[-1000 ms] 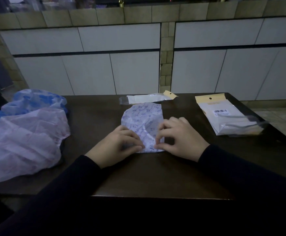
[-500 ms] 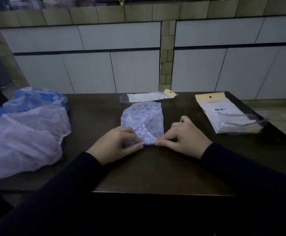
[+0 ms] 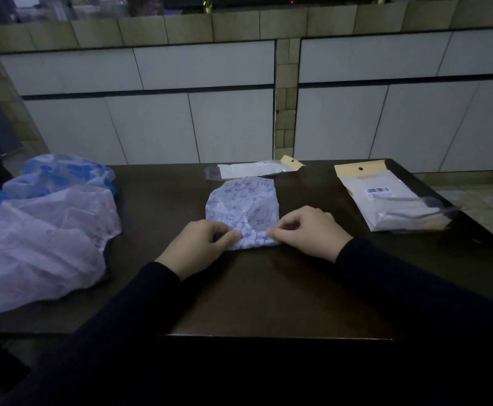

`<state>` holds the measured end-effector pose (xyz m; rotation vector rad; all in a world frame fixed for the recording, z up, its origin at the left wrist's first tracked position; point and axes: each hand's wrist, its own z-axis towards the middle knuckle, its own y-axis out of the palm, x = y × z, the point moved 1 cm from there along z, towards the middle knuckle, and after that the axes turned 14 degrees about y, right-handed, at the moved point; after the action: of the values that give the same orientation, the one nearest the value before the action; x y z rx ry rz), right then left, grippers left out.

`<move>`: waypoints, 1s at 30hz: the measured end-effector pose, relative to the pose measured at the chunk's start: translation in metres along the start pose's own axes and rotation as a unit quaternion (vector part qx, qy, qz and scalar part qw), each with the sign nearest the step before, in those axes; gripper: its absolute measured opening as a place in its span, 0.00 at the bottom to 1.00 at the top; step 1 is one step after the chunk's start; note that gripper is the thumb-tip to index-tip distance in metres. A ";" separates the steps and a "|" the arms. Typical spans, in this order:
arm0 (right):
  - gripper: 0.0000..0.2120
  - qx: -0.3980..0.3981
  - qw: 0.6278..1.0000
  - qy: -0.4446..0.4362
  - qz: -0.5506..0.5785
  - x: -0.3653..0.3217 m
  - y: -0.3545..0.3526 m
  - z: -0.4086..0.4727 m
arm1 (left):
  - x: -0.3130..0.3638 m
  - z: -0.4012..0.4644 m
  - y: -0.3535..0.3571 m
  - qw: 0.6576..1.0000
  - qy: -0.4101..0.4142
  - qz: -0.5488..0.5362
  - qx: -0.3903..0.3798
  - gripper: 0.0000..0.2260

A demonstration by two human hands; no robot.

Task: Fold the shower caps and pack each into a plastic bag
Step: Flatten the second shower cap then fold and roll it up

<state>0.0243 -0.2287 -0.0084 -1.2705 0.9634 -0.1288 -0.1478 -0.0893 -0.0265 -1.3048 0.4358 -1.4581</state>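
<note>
A white shower cap with a purple print [image 3: 243, 205] lies folded into a narrow shape in the middle of the dark table [image 3: 268, 288]. My left hand [image 3: 201, 247] pinches its near left corner. My right hand [image 3: 306, 230] pinches its near right corner. Just beyond the cap lies a single flat plastic bag with a tan header card [image 3: 254, 169]. A stack of the same bags [image 3: 391, 200] rests at the right of the table.
Loose shower caps are heaped at the table's left: a pale pink one [image 3: 40, 241] in front and blue-printed ones [image 3: 63, 174] behind. White cabinet doors [image 3: 180, 118] stand beyond the table. The table's near edge [image 3: 268, 336] is close to me.
Both hands slid toward me along the cap to its near edge, and more of the cap's printed surface shows beyond them. The near edge now looks gathered between my fingers.
</note>
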 end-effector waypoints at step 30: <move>0.14 0.083 0.961 -0.215 -0.152 0.011 -0.005 -0.013 | -0.008 -0.002 -0.012 0.990 0.140 0.016 -0.016 0.21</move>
<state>0.0240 -0.2465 -0.0101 -1.2180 0.3728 -0.1601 -0.1567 -0.0788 -0.0207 -1.1160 0.6623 -1.6191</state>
